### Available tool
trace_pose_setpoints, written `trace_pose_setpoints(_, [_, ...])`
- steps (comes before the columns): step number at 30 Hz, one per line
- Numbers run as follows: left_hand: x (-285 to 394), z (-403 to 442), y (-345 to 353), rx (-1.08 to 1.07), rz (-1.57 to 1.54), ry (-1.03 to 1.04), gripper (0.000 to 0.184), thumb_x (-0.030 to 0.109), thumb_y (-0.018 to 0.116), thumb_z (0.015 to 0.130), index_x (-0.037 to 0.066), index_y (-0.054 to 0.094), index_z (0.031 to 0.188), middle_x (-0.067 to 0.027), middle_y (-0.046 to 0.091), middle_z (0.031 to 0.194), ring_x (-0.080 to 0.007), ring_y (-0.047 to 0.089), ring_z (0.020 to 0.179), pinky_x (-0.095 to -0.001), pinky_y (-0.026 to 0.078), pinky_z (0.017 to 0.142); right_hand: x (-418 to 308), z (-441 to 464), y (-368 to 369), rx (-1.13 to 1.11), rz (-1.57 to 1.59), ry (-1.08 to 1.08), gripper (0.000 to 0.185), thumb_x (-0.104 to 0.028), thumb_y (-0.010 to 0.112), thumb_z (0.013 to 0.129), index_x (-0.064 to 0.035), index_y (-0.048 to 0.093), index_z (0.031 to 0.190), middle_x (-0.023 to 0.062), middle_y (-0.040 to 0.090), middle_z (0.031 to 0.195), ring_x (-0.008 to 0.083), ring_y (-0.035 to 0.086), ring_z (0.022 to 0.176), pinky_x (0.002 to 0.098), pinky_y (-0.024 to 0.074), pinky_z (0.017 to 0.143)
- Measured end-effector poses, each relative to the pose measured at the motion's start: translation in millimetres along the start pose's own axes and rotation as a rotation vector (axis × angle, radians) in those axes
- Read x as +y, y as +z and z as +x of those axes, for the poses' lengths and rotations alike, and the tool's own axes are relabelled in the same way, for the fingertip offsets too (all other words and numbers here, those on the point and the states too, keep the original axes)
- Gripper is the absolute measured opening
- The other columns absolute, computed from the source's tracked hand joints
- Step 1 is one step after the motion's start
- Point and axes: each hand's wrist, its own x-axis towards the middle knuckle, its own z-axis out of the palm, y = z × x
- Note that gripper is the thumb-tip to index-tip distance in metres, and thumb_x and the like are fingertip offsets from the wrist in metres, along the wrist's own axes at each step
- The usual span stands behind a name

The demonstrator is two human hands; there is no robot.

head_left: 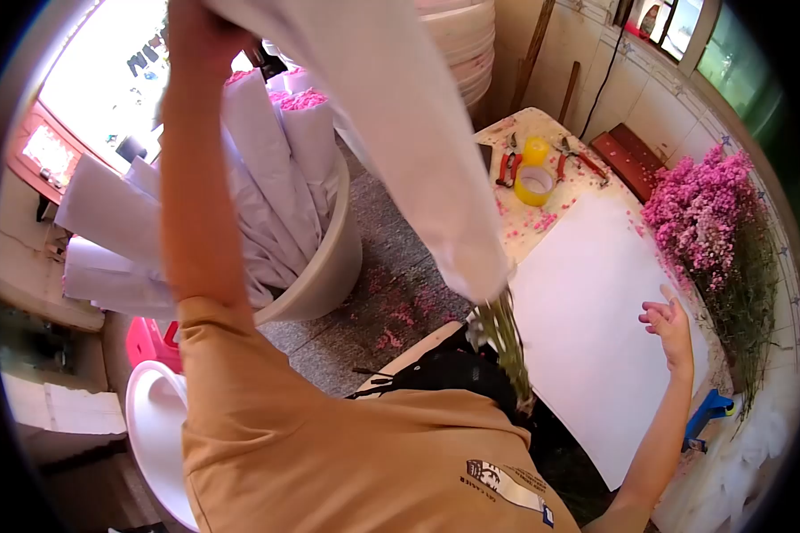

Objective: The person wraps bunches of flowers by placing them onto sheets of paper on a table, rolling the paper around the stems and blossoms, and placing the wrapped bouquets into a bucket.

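A long white paper-wrapped bundle slants across the middle of the head view, with green stems sticking out of its lower end. My left hand is raised at the upper left, closed on the bundle near its top; its fingers are partly hidden. Over the right side of a large white paper sheet on the table, my right hand is open, its fingers spread and holding nothing. The bundle's lower end overlaps the sheet's left edge in view.
A big white tub at left holds several wrapped bundles. Red-handled pruners, yellow tape and loose petals lie on the table. Pink flowers lie at right, above a blue tool. Pink stool lower left.
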Motion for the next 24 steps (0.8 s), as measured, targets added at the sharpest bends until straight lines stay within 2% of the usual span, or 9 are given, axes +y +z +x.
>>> trace_pose_setpoints(2, [35.6, 18.4, -6.4, -0.068, -0.08, -0.174, 0.054, 0.029, 0.068, 0.094, -0.004, 0.055, 0.135, -0.0165, 0.068, 0.12, -0.0289, 0.067, 0.11, -0.0411, 0.053, 0.101, 42.4, 5.3, 13.8, 0.044, -0.017, 0.149, 0.079, -0.022, 0.075, 0.094, -0.0007, 0.032, 0.157, 0.0127, 0.069, 0.118, 0.0165, 0.067, 0.09, 0.0263, 0.0523, 0.075])
trace_pose_setpoints(3, [47.5, -14.1, 8.1, 0.038, 0.232, -0.049, 0.065, 0.04, 0.069, 0.09, 0.012, 0.053, 0.146, -0.0186, 0.064, 0.134, -0.0378, 0.066, 0.109, -0.0519, 0.057, 0.096, 49.3, 7.1, -15.1, 0.049, -0.071, 0.147, 0.079, -0.022, 0.075, 0.094, -0.0007, 0.032, 0.157, 0.0127, 0.069, 0.118, 0.0165, 0.067, 0.09, 0.0263, 0.0523, 0.075])
trace_pose_setpoints(5, [74.1, 28.5, -36.1, 0.589, 0.086, -0.228, 0.041, 0.013, 0.057, 0.103, 0.0, 0.058, 0.142, -0.0152, 0.057, 0.145, -0.0331, 0.049, 0.138, -0.0449, 0.036, 0.121, 84.8, 8.3, -1.7, 0.11, 0.018, 0.243, 0.067, -0.013, 0.069, 0.095, 0.0019, 0.039, 0.153, 0.0069, 0.068, 0.104, 0.0132, 0.063, 0.082, 0.0241, 0.051, 0.069])
trace_pose_setpoints(7, [104.5, 39.9, -85.3, 0.537, 0.334, -0.235, 0.041, 0.02, 0.068, 0.099, 0.005, 0.066, 0.136, -0.0171, 0.063, 0.135, -0.0314, 0.059, 0.128, -0.0406, 0.044, 0.114, 112.2, 17.8, 4.0, 0.192, 0.037, 0.22, 0.056, -0.008, 0.066, 0.096, 0.0025, 0.047, 0.147, 0.0027, 0.065, 0.091, 0.0096, 0.058, 0.072, 0.0217, 0.0488, 0.063])
trace_pose_setpoints(10, [131.0, 35.6, -163.1, 0.276, 1.082, -0.066, 0.064, 0.034, 0.077, 0.089, -0.007, 0.061, 0.136, -0.0209, 0.062, 0.135, -0.0332, 0.061, 0.125, -0.0393, 0.046, 0.112, 130.7, 18.5, 4.8, 0.304, 0.093, 0.166, 0.045, -0.007, 0.063, 0.097, 0.0008, 0.055, 0.141, 0.0013, 0.065, 0.086, 0.0069, 0.056, 0.065, 0.0205, 0.047, 0.059])
trace_pose_setpoints(11, [134.2, 37.6, -160.0, 0.49, 1.095, -0.151, 0.075, 0.04, 0.081, 0.083, -0.008, 0.06, 0.137, -0.0207, 0.063, 0.135, -0.0341, 0.062, 0.124, -0.0402, 0.047, 0.111, 132.4, 17.8, 8.2, 0.335, 0.056, 0.145, 0.041, -0.007, 0.062, 0.097, -0.0001, 0.058, 0.137, 0.0009, 0.064, 0.084, 0.0062, 0.055, 0.063, 0.02, 0.0459, 0.057])
trace_pose_setpoints(17, [86.8, -15.6, -169.7, 0.567, 1.767, -0.214, 0.102, 0.048, 0.086, 0.07, -0.007, 0.047, 0.145, -0.0232, 0.063, 0.135, -0.0383, 0.06, 0.126, -0.0461, 0.047, 0.109, 144.2, 20.7, 13.1, 0.401, -0.004, 0.062, 0.032, -0.005, 0.06, 0.098, -0.0023, 0.064, 0.13, 0.0, 0.063, 0.08, 0.0055, 0.053, 0.062, 0.0205, 0.0449, 0.055])
trace_pose_setpoints(23, [5.7, -107.3, -65.4, 0.554, 2.05, -0.334, 0.1, 0.039, 0.074, 0.077, 0.012, 0.025, 0.161, -0.0181, 0.036, 0.161, -0.0418, 0.052, 0.134, -0.0568, 0.039, 0.113, 166.0, 16.7, 18.9, 0.48, -0.072, -0.104, 0.029, -0.004, 0.061, 0.097, -0.0027, 0.066, 0.125, -0.0012, 0.062, 0.08, 0.0055, 0.054, 0.065, 0.0214, 0.0461, 0.057])
trace_pose_setpoints(24, [-12.6, -119.3, -72.5, 0.459, 2.201, -0.14, 0.096, 0.036, 0.072, 0.078, 0.018, 0.027, 0.161, -0.0139, 0.031, 0.164, -0.0401, 0.045, 0.14, -0.0619, 0.035, 0.114, 163.6, 15.1, 21.8, 0.494, -0.129, -0.125, 0.028, -0.003, 0.061, 0.097, -0.0027, 0.067, 0.124, -0.0017, 0.062, 0.08, 0.0053, 0.053, 0.066, 0.0213, 0.0461, 0.058])
